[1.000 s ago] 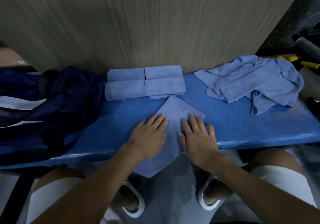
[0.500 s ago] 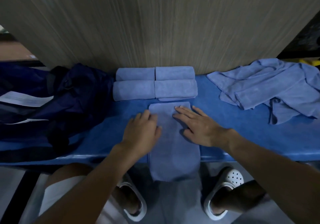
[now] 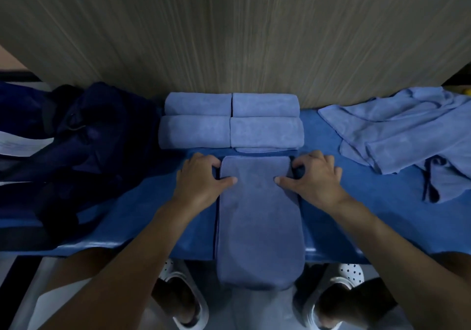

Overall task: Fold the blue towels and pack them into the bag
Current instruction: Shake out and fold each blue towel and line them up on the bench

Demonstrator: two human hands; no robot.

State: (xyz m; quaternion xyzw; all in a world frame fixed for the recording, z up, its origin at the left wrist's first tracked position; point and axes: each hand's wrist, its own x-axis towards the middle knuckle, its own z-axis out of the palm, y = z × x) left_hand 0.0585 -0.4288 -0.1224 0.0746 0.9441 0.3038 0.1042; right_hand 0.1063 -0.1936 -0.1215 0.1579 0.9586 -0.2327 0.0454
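On the head view, my left hand point(image 3: 201, 179) and right hand point(image 3: 316, 176) pinch the far end of the long towel point(image 3: 258, 222), fingers curled round its sides, thumbs on top. It overhangs the near edge of the tabletop point(image 3: 369, 184); the bag point(image 3: 84, 151) lies at the left edge.

Both hands, left point(image 3: 201, 179) and right point(image 3: 314, 176), grip the folded towel's point(image 3: 257, 215) far corners.
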